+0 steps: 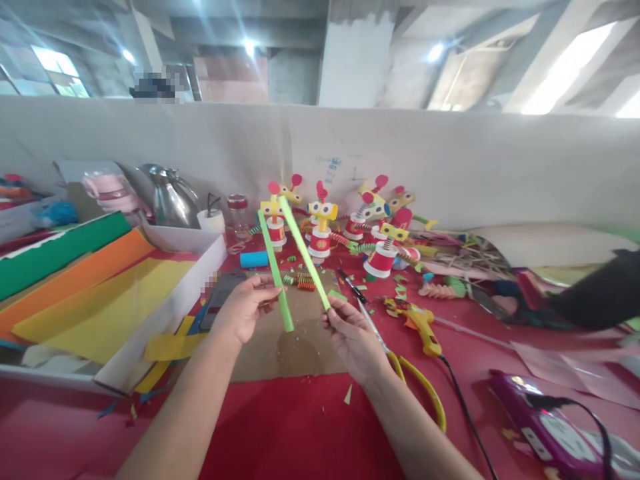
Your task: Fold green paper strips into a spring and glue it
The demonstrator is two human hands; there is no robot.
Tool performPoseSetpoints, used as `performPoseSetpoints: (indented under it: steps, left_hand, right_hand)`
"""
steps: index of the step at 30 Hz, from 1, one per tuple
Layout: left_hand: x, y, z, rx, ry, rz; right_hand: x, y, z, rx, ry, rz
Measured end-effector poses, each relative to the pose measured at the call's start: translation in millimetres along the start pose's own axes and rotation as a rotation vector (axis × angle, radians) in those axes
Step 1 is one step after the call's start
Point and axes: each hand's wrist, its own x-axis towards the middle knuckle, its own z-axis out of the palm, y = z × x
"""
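While two strips are held up: left strip [271, 253] and right strip [305, 253] lean over the cardboard [310, 357], far ends near each other, near ends spread apart.
Left hand [245, 308]: thumb and fingers pinched on the left strip, below its middle, tail poking out underneath.
Right hand [353, 333]: pinching too, right at the near end of the right strip, nearly all its length out front.
Strip handling: a light pinch looks wisest (it seems to be paper, so it would crease easily), edges flat, no twisting.
Red desk [300, 427]: busy! Striped coils [306, 281] on the cardboard, paper-cup figures [320, 245] crowding the back, scissors [395, 364] and glue gun [424, 327] to the right, a white box [185, 290] of coloured sheets [110, 307] at left.
Room: pale partition [450, 160] behind, concrete pillar [356, 60] beyond, ceiling lights [249, 48] blazing.
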Motion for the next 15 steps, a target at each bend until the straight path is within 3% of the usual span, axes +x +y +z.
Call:
performPoseSetpoints:
  steps: [7, 12, 15]
  left_hand:
    - [-2, -30, 40, -0.134, -0.024, 0.065]
    - [-6, -46, 46, -0.163, -0.048, 0.018]
    - [-12, -42, 44, -0.136, -0.145, 0.005]
  right_hand:
    - [-6, 0, 4, -0.278, -0.013, -0.038]
    - [-3, 9, 3, -0.443, -0.001, -0.063]
    - [-1, 10, 2, -0.439, 0.025, -0.126]
